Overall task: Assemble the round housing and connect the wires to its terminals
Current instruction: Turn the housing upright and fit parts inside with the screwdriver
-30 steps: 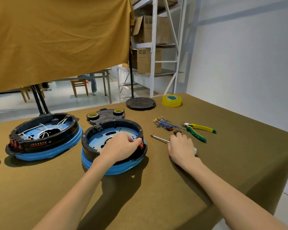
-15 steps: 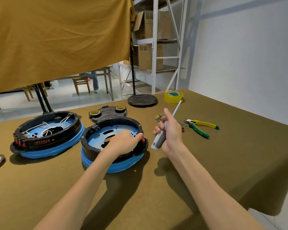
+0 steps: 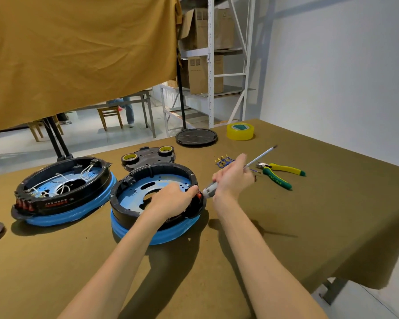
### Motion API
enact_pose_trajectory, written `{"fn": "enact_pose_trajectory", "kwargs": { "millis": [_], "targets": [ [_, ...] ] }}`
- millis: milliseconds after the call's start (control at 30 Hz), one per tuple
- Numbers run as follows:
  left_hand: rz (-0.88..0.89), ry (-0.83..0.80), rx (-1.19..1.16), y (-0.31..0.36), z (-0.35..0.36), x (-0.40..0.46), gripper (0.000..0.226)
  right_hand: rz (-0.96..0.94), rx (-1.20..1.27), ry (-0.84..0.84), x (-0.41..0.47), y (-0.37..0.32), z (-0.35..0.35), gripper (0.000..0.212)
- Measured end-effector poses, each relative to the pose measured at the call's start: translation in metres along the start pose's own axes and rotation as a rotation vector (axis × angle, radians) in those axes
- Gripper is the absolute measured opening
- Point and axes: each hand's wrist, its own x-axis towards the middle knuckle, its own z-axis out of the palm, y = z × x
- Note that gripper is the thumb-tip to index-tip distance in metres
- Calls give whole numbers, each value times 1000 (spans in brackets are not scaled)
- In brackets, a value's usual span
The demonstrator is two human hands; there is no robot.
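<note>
Screwdriver [image 3: 244, 168] lowered, right hand [image 3: 232, 178] grip closed | left hand [image 3: 173, 200] holds housing [image 3: 134, 203] rim

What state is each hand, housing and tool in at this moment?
near housing: open-topped, no wires
far housing: open-topped, white wires inside
left hand: grips near housing's rim
right hand: holds screwdriver
screwdriver: lifted, tip up
pliers: lying unused

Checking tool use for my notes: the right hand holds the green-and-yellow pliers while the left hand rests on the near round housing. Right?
Not quite. In the head view the right hand holds a screwdriver; the pliers lie on the table. The left hand does rest on the near round housing.
</note>
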Motion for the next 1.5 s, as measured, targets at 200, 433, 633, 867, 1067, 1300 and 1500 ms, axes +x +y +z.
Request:
{"fn": "enact_pose_trajectory", "kwargs": {
  "millis": [200, 433, 633, 867, 1067, 1300, 1500],
  "targets": [
    [42, 28, -4, -6, 3, -1, 60, 1, 4, 2, 4, -3, -1, 50],
    [23, 15, -24, -6, 1, -2, 59, 1, -30, 1, 3, -2, -1, 45],
    [-16, 6, -38, -7, 0, 0, 60, 0, -77, -3, -10, 17, -1, 51],
    [-37, 27, -43, -7, 1, 0, 60, 3, -82, -6, -7, 12, -4, 51],
    [-72, 16, -65, -6, 1, 0, 57, -10, -45, -3, -8, 13, -1, 50],
    [-143, -30, -138, -6, -2, 0, 41, -4, -45, -1, -4, 7, -2, 48],
    [-220, -108, -202, 2, -8, 1, 35, 35, -54, -34, -9, 15, -5, 53]
  ]
}}
